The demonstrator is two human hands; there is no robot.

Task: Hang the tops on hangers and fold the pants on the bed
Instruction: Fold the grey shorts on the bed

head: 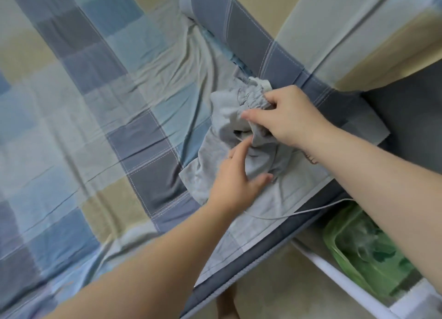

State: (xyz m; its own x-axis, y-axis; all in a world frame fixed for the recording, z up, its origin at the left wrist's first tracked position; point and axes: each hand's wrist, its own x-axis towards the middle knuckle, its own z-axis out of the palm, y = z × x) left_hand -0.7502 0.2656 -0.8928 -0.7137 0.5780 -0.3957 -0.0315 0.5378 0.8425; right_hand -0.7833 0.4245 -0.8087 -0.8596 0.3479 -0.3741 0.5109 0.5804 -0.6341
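- Entry: grey pants, crumpled in a heap on the bed, near its 4 o'clock edge; judged pants by the gathered waistband.
- Lies with long axis from 1 o'clock (waistband) to 7 o'clock (loose, flatter cloth).
- Grips the waistband end with the right hand: fingers curled over the gathers, thumb pinching a fold; forearm entering from 4 o'clock.
- Rests the left hand on the heap's 6 o'clock side: fingers straight, spread, holding nothing, index aimed at 1 o'clock; forearm from 7 o'clock.
- Probably calls for a pull apart along that axis to flatten the cloth for folding.
- Also present: white cord along the edge; green box at 4 o'clock.
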